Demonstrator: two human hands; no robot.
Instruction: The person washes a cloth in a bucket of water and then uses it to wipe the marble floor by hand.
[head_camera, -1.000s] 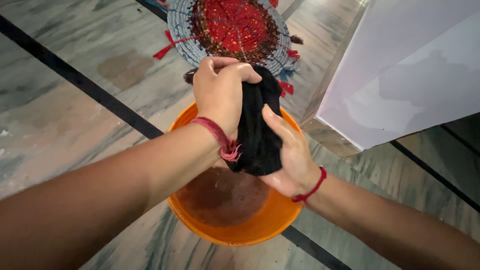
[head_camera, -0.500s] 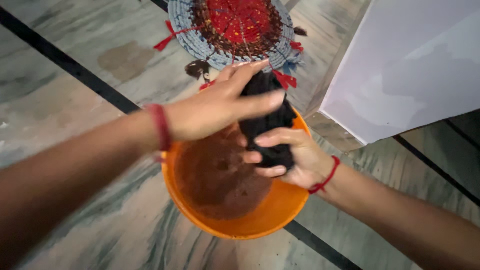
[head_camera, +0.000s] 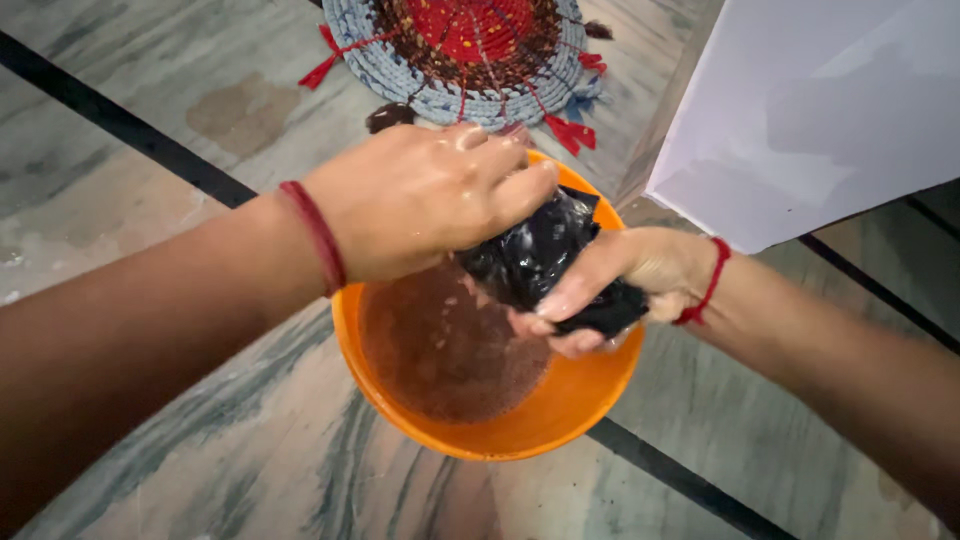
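A wet black cloth (head_camera: 535, 255) is bunched and twisted between both hands over an orange bucket (head_camera: 560, 410) that holds murky brown water. My left hand (head_camera: 420, 195) is closed around the cloth's upper end, knuckles up and wet. My right hand (head_camera: 625, 285) grips the lower end near the bucket's right rim. Each wrist wears a red thread band. Water speckles the surface below the cloth.
A round woven mat (head_camera: 470, 50) in grey, brown and red with red tassels lies on the marble floor beyond the bucket. A white panel (head_camera: 820, 110) stands at the upper right. Black inlay strips (head_camera: 130, 125) cross the floor, and a damp patch (head_camera: 235, 110) shows at the upper left.
My left hand, open over the cloth half a second ago, has closed on its upper end. My right hand has turned and shifted right, and the cloth is now twisted tighter between them.
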